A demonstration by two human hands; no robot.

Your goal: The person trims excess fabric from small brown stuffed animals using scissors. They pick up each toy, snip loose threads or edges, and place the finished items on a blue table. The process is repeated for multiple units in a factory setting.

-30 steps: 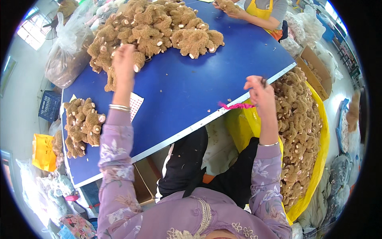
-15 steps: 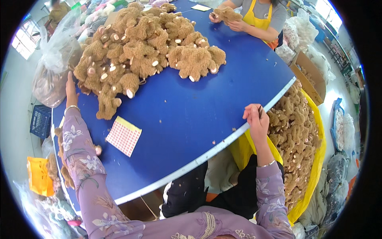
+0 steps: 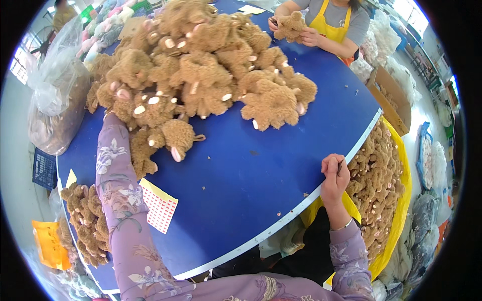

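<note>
Head view: we look down on a blue table (image 3: pixel 261 185), where a heaped pile of curly brown plush animals (image 3: pixel 206 75) with pale paws and ears covers the far left part. The person's left sleeve (image 3: pixel 118 170), purple with a floral print, stretches over the table to the near left side of this pile. The left hand is hidden there among the plush, bar a sliver at the wrist, so we cannot tell whether it grips anything.

The right hand (image 3: pixel 335 175) is at the near right edge of the table, well apart from the pile. We see its fingers curled in, closed around a small dark tool (image 3: pixel 340 167) too small to identify.

Beside the left forearm we find a smaller cluster of brown plush (image 3: pixel 85 220) and a white sheet with red marks (image 3: pixel 159 209). Just beyond the right hand, off the table, a yellow bag (image 3: pixel 407 193) is full of more brown plush. Across the table, a co-worker in a yellow apron (image 3: pixel 331 22) holds one brown plush piece (image 3: pixel 290 27) in both hands. On the left stand a knotted clear plastic bag (image 3: pixel 57 115) and a blue crate (image 3: pixel 44 169).
</note>
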